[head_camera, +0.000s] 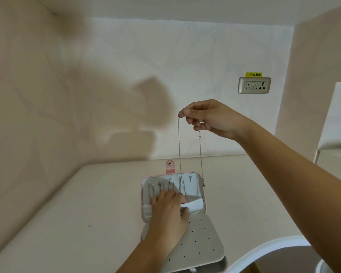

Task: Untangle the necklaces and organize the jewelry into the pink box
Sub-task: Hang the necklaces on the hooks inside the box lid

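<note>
The pink box [204, 196] lies open on the beige table [87, 203], its lid panel with hooks facing up and a grey perforated flap [201, 239] nearer me. Several silver chains hang on the hooks [161, 186]. My right hand [209, 119] is raised above the box and pinches a thin silver necklace [179, 150], whose two strands hang down to the lid. My left hand [169, 211] rests on the lid and grips the white elastic pocket [193, 206] at its lower edge.
A wall socket [254, 85] with a yellow label sits on the back wall. A white round rim [264, 251] curves at the lower right. Walls close the table in on the left and at the back; a white ledge [335, 146] stands at the right.
</note>
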